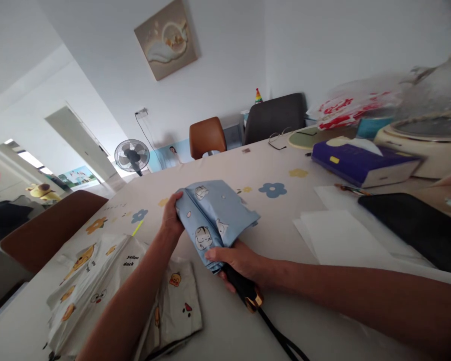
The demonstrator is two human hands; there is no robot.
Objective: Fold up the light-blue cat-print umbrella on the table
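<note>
A light blue folding umbrella [210, 215] with cartoon animals on its fabric is held above the table. Its canopy is collapsed, with one flap standing loose to the right. My left hand [173, 215] grips the fabric along the left edge near the top; part of its fingers is hidden behind. Around the lower end closes my right hand [244, 260], its thumb pressing on the fabric just above the black handle. A black wrist strap [280, 338] hangs from the handle's gold-coloured tip. Below my left forearm lies a white cloth [180, 306] with duck prints.
On the right are white paper sheets [334, 235], a black flat object [409, 225], a purple tissue box [361, 160] and a cream appliance [409, 138]. Eyeglasses [280, 138] rest near the far edge. Chairs, including a brown one [207, 135], stand around the table.
</note>
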